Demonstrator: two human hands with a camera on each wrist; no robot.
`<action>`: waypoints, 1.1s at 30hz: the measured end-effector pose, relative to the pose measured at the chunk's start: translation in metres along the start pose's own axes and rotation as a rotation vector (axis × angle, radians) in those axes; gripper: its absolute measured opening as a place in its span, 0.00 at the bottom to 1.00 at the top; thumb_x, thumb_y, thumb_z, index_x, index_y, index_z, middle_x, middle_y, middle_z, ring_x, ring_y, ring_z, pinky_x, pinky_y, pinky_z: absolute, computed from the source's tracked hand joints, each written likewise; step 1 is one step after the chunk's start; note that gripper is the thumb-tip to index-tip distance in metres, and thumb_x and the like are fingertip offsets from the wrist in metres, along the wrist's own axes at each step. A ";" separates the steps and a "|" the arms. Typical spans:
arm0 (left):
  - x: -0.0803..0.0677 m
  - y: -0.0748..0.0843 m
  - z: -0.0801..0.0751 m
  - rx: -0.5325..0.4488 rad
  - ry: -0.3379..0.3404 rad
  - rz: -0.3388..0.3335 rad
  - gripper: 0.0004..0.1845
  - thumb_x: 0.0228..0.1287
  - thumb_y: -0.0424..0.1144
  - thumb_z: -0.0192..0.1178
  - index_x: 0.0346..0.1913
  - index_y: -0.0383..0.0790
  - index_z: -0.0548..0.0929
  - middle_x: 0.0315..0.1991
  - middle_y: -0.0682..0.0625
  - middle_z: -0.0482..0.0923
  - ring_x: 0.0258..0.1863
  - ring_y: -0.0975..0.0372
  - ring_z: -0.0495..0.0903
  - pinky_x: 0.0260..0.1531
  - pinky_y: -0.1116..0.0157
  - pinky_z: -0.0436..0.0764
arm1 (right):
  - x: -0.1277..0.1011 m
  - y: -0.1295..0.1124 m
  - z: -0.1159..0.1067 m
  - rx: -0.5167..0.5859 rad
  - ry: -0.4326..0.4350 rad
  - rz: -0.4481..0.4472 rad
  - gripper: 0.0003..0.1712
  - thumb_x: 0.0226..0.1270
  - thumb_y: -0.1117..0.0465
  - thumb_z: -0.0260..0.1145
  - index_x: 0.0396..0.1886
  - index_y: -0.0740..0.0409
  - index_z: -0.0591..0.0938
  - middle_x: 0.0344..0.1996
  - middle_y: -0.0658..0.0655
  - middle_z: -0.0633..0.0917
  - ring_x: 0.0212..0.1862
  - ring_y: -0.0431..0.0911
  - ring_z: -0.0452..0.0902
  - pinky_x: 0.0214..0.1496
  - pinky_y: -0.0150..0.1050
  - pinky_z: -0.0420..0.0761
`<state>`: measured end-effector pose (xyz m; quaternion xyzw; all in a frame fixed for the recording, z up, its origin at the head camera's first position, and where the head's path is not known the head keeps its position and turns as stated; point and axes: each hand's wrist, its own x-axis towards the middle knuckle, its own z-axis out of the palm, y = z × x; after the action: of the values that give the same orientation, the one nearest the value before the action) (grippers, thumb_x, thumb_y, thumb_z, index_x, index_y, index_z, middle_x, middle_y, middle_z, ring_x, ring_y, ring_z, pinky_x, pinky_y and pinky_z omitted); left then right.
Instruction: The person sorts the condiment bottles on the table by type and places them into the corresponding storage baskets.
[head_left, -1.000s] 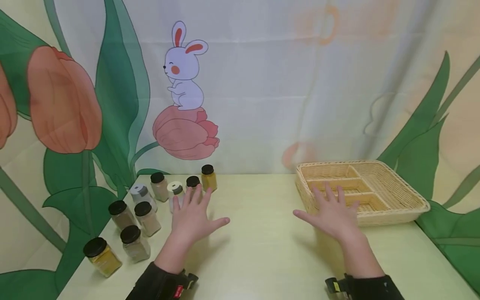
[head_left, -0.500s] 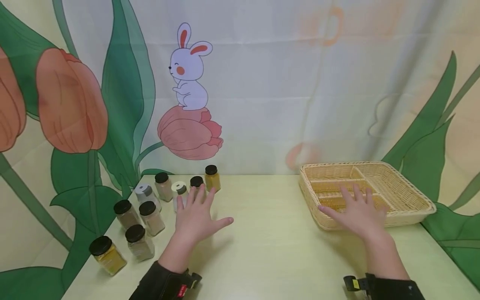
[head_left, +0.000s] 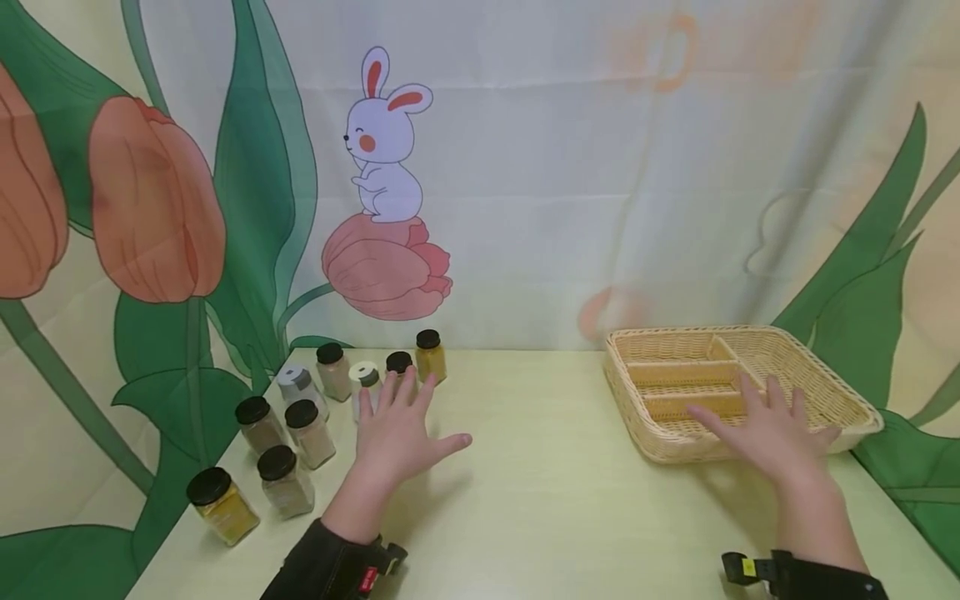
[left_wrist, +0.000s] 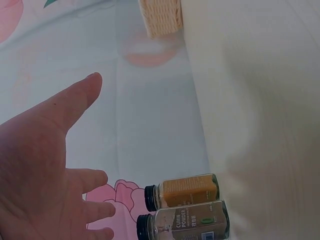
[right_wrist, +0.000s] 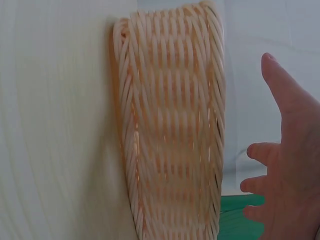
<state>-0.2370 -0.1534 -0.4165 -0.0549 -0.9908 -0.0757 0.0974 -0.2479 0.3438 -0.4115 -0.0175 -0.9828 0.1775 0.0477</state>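
Wicker basket (head_left: 671,450) near right edge of tabletop (head_left: 540,500): right hand (head_left: 783,442) has drifted rightward across its front, left hand (head_left: 397,443) by left-edge jars (head_left: 311,442), both splayed, empty, handling apparently not begun.

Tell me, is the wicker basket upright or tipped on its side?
The wicker basket is upright: in the head view, its open top faces up and it sits on the table.

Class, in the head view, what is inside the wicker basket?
Inside the wicker basket, dividers and bare weave show; no loose items are visible. The right hand covers part of the interior, so whatever lies behind it cannot be seen.
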 end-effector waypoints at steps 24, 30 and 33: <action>0.000 -0.001 0.000 0.008 -0.009 -0.014 0.61 0.50 0.84 0.55 0.82 0.51 0.56 0.81 0.41 0.48 0.79 0.42 0.43 0.70 0.31 0.40 | 0.004 0.060 0.005 0.024 -0.002 0.075 0.67 0.66 0.20 0.50 0.81 0.64 0.36 0.71 0.86 0.33 0.66 0.85 0.16 0.42 0.90 0.24; 0.000 -0.001 0.000 0.000 -0.008 -0.009 0.61 0.50 0.83 0.55 0.82 0.52 0.56 0.81 0.41 0.49 0.79 0.42 0.43 0.70 0.31 0.40 | 0.004 0.065 0.006 0.026 -0.046 0.079 0.65 0.68 0.20 0.47 0.81 0.66 0.38 0.70 0.87 0.34 0.65 0.86 0.16 0.42 0.91 0.30; 0.000 0.000 0.000 -0.008 -0.008 -0.008 0.61 0.50 0.83 0.56 0.82 0.52 0.57 0.81 0.41 0.49 0.79 0.42 0.43 0.70 0.31 0.40 | 0.003 0.066 0.006 0.016 -0.076 0.081 0.65 0.69 0.21 0.45 0.80 0.68 0.41 0.70 0.88 0.37 0.65 0.87 0.16 0.43 0.91 0.35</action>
<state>-0.2373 -0.1536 -0.4164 -0.0515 -0.9911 -0.0797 0.0931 -0.2505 0.4040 -0.4400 -0.0504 -0.9810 0.1875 0.0034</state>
